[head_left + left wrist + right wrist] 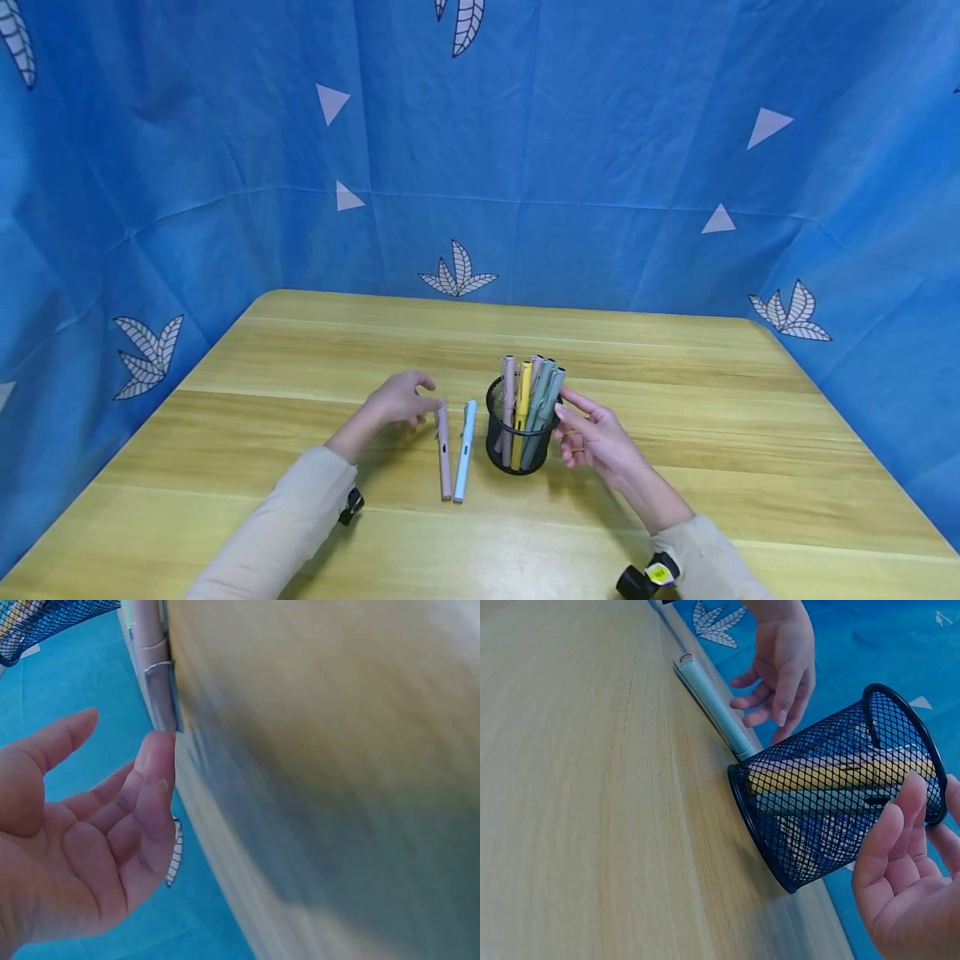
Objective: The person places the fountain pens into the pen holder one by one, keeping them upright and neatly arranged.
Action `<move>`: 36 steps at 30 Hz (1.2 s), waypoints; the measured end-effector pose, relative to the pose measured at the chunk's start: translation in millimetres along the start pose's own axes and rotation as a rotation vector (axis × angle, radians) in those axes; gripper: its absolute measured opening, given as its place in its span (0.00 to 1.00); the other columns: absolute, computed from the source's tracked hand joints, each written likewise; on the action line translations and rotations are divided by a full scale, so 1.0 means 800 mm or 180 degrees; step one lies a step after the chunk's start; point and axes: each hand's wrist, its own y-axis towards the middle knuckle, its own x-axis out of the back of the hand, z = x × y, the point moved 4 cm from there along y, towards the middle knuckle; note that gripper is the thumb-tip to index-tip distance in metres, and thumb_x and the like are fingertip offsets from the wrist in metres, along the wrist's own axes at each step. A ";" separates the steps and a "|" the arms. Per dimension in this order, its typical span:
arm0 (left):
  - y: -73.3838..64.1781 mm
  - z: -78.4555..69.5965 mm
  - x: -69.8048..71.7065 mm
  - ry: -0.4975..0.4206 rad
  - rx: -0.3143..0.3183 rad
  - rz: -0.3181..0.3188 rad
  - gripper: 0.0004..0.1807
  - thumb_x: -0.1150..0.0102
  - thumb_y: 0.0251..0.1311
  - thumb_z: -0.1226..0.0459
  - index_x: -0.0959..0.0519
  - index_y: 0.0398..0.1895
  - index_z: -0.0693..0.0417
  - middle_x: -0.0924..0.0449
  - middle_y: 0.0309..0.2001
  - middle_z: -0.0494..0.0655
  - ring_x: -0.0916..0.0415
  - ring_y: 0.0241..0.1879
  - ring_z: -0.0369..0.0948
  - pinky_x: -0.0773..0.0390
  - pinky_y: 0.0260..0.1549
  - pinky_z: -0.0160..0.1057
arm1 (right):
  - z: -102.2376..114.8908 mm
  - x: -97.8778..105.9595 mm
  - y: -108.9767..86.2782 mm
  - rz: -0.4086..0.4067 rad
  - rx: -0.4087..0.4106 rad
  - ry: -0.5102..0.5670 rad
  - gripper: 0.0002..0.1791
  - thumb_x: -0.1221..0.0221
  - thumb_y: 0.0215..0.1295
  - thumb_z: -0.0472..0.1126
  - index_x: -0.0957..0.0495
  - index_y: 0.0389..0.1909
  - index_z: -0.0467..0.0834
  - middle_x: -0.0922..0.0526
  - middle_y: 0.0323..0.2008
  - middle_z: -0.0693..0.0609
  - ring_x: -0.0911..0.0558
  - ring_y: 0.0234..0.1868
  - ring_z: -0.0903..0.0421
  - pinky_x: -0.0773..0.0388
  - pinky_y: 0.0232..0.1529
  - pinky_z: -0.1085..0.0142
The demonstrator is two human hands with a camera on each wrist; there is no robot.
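My left hand [402, 400], its fingers loosely bent, touches the upper end of a purple pen [444, 458] lying on the table. In the left wrist view a fingertip [161, 754] meets the end of that pen. A light blue pen [465, 454] lies close beside it. My right hand [596, 437] holds the rim of a black mesh pen holder [495, 421] at its right side, thumb and index finger at the edge. Upright in the holder stand a yellow pen [522, 400], purple pens and green pens [551, 396]. The other right fingers [885, 840] curl beside the mesh.
The wooden table [675, 375] has rounded far corners. A blue cloth [570, 125] with white leaves and triangles hangs behind it and along the sides. A dark wrist camera [637, 581] juts from the right sleeve, another [351, 506] from the left.
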 end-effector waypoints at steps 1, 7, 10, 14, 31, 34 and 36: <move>0.001 0.001 -0.001 -0.0013 0.0004 0.0033 0.25 0.44 0.57 0.61 0.33 0.56 0.62 0.24 0.25 0.53 0.31 0.14 0.39 0.38 0.10 0.29 | 0.000 0.000 0.000 -0.0001 0.0002 -0.0006 0.34 0.50 0.65 0.42 0.53 0.68 0.40 0.25 0.20 0.52 0.28 0.14 0.61 0.28 0.17 0.72; 0.009 0.016 -0.006 -0.0180 0.0013 0.0305 0.25 0.47 0.60 0.60 0.35 0.59 0.59 0.23 0.24 0.51 0.26 0.17 0.41 0.32 0.12 0.30 | 0.001 0.000 0.000 -0.0039 -0.0012 -0.0010 0.33 0.50 0.65 0.41 0.53 0.68 0.40 0.25 0.20 0.52 0.28 0.14 0.61 0.28 0.17 0.72; 0.012 0.020 -0.007 -0.0258 0.0053 0.0426 0.26 0.48 0.61 0.58 0.37 0.61 0.57 0.23 0.25 0.51 0.26 0.18 0.41 0.30 0.14 0.32 | 0.001 0.001 -0.001 -0.0054 -0.0019 0.0001 0.33 0.50 0.65 0.41 0.52 0.68 0.41 0.25 0.20 0.52 0.28 0.14 0.61 0.28 0.17 0.72; 0.013 0.022 -0.009 -0.0401 0.0070 0.0557 0.28 0.48 0.61 0.58 0.40 0.62 0.57 0.23 0.27 0.51 0.25 0.20 0.41 0.26 0.18 0.35 | 0.001 0.001 -0.001 -0.0049 -0.0015 0.0008 0.33 0.50 0.65 0.41 0.52 0.68 0.41 0.25 0.20 0.52 0.28 0.14 0.61 0.28 0.17 0.72; 0.014 0.019 -0.025 -0.0648 0.0283 0.0499 0.38 0.36 0.48 0.66 0.42 0.63 0.59 0.26 0.25 0.55 0.29 0.16 0.42 0.24 0.14 0.36 | -0.002 0.001 0.001 -0.0033 0.0007 -0.0004 0.33 0.50 0.65 0.42 0.52 0.68 0.41 0.25 0.20 0.52 0.28 0.14 0.61 0.29 0.17 0.71; 0.015 0.018 -0.027 -0.0519 0.0277 0.0420 0.38 0.35 0.46 0.66 0.41 0.63 0.58 0.27 0.26 0.55 0.28 0.18 0.43 0.23 0.15 0.37 | -0.003 0.001 0.001 -0.0040 -0.0002 -0.0001 0.33 0.51 0.66 0.41 0.52 0.68 0.41 0.25 0.20 0.52 0.28 0.14 0.61 0.29 0.17 0.72; 0.015 0.017 -0.028 -0.0434 0.0277 0.0365 0.38 0.34 0.46 0.66 0.40 0.62 0.57 0.27 0.26 0.54 0.28 0.18 0.43 0.22 0.16 0.38 | -0.003 0.000 0.001 -0.0030 0.0003 -0.0001 0.33 0.51 0.66 0.41 0.52 0.68 0.40 0.25 0.19 0.52 0.28 0.14 0.61 0.29 0.17 0.72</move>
